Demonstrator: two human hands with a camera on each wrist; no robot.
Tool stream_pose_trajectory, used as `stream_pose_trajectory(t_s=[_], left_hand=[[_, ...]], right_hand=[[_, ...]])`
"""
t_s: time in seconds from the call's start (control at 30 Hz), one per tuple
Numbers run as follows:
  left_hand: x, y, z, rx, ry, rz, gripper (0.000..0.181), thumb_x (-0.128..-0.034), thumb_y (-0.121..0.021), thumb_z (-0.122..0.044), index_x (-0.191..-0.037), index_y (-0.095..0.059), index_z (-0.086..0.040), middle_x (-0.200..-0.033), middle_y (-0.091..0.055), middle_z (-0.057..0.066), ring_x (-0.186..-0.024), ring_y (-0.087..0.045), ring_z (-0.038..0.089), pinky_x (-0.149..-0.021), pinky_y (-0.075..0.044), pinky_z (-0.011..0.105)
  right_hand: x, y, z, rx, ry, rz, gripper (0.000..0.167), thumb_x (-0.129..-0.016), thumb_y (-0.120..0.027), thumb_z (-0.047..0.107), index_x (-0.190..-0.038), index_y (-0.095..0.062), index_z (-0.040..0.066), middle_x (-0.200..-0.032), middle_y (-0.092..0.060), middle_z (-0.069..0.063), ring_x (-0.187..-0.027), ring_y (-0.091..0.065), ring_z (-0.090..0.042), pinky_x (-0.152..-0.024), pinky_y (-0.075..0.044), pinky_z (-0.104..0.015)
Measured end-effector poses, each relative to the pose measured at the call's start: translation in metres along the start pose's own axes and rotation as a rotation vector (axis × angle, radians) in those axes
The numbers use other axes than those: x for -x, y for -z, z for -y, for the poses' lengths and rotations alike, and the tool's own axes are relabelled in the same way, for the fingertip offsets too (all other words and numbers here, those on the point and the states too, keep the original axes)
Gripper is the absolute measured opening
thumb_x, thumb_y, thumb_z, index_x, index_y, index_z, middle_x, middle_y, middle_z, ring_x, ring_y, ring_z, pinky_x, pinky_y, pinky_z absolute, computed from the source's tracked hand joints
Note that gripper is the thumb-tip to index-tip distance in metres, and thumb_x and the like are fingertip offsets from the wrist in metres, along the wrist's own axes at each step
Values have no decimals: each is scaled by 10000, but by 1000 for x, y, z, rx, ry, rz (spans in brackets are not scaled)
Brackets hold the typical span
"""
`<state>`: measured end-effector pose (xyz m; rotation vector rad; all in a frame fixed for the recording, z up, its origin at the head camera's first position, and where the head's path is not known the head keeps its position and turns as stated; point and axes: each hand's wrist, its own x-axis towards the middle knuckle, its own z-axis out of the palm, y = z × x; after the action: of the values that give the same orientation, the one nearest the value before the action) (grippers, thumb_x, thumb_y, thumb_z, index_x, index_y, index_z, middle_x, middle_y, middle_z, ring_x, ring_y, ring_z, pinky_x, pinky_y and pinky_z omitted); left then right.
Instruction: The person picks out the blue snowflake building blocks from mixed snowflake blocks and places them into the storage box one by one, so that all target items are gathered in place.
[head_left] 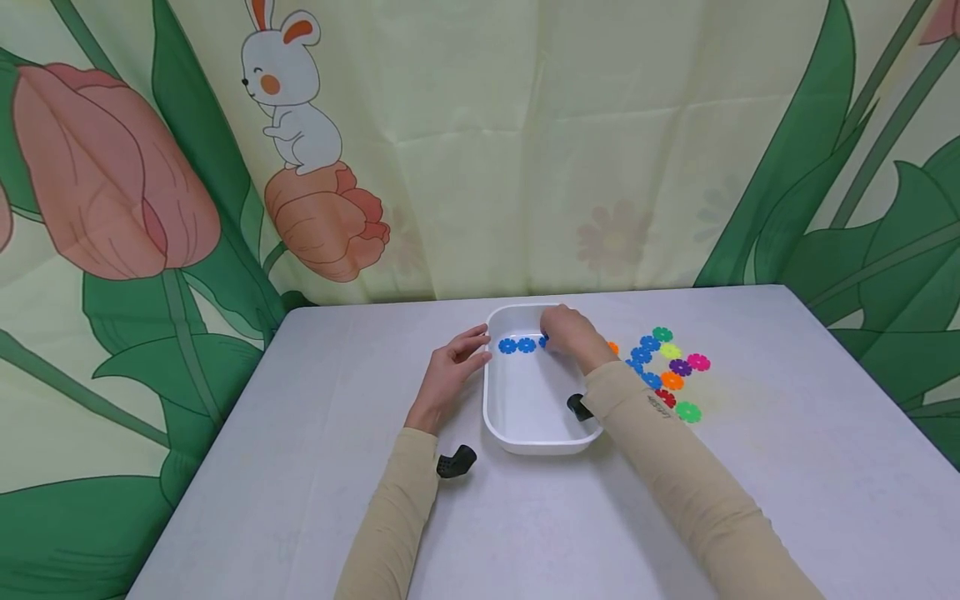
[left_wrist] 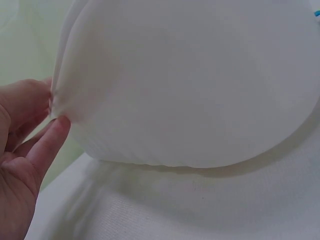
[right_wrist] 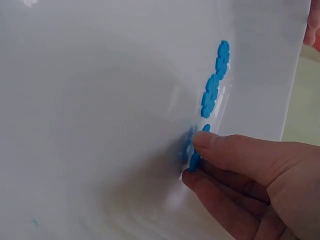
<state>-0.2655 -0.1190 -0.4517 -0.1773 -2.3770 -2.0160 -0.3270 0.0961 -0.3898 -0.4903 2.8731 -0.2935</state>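
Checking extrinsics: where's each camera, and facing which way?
Head: on the head, facing forward and down at a white rectangular plastic tray; left hand, right hand, beige sleeves show.
Left wrist: on the left wrist, facing the tray's outside; left hand shows.
Right wrist: on that wrist, facing the tray's inside; right hand pinching a blue flower-shaped plastic disc, plus left-hand fingers.
Shared: head and right wrist both show two more such discs.

The head view is bright and evenly lit, with only soft, faint shadows on the white table (head_left: 337,417) near the tray (head_left: 536,400). The left wrist view is dimmer and greyish, with little surface detail. In the right wrist view, white glare shines beside the blue pieces (right_wrist: 210,96), and the right hand (right_wrist: 275,175) throws a blurred shadow inside the tray.
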Motion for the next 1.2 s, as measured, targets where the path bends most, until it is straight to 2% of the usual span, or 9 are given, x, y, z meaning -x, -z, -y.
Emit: stream_pose_trajectory(t_s=[0.23, 0.6, 0.73, 0.97, 1.2], left_hand=[[0, 0, -1, 2, 10, -6, 329, -921, -692, -198, -1231, -681, -87, -1386, -537, -142, -1341, -448, 132, -1101, -377, 349], [1, 0, -2, 3, 12, -5, 327, -920, -694, -200, -1229, -684, -94, -1382, -537, -148, -1340, -450, 130, -1103, -376, 358], [1, 0, -2, 4, 12, -3, 327, -919, -694, -204, -1227, -685, -96, -1373, -540, -161, -1333, -453, 114, -1100, -378, 344], [-1, 1, 1, 23, -23, 10, 337, -915, -696, -166, -1231, -675, -52, -1384, -547, -111, -1327, -467, 135, -1095, -385, 331], [-1, 1, 2, 16, -21, 10, 336, -915, -695, -178, -1230, -678, -62, -1372, -549, -134, -1321, -470, 123, -1091, -388, 320]], right_hand=[[-2, -3, -1, 33, 13, -23, 83, -833, -714, 16, -901, -670, -2, -849, -638, -100, -764, -552, -250, -754, -522, -386], [-4, -6, -1, 69, 28, -42, 112, -811, -734, 3, -843, -627, 11, -803, -603, -91, -752, -539, -249, -738, -517, -376], [-3, -5, 0, 64, 28, -43, 113, -819, -731, -2, -844, -621, 12, -799, -597, -89, -753, -539, -244, -738, -518, -368], [0, -5, 1, 107, 84, -74, 99, -819, -724, -13, -842, -628, 0, -793, -602, -98, -745, -535, -245, -739, -518, -377], [-2, -6, 0, 94, 75, -72, 89, -821, -722, -17, -857, -642, -6, -795, -607, -97, -741, -533, -240, -736, -518, -371]])
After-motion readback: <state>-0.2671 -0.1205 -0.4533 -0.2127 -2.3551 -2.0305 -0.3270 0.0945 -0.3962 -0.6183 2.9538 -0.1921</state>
